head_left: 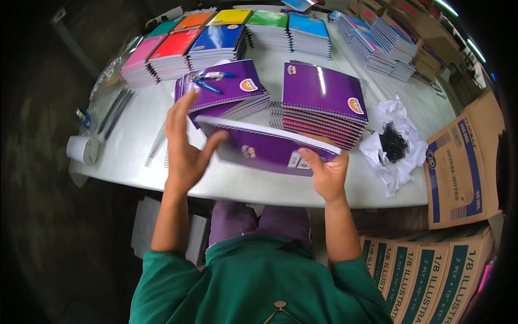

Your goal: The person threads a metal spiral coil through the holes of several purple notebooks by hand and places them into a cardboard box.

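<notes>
A purple spiral notebook is held tilted above the table's near edge, slightly blurred. My right hand grips its right end, thumb on the cover. At its other end my left hand has its fingers spread, the thumb lying over the notebook's corner. Just beyond, blue-handled pliers rest on a skewed stack of purple notebooks. A taller purple stack stands to the right of it. Wire coils lie on the table beside my left hand.
Stacks of coloured notebooks line the table's far side. Crumpled white wrapping holds black coil scraps at right. A white roll and black coils lie left. Cardboard boxes crowd the right.
</notes>
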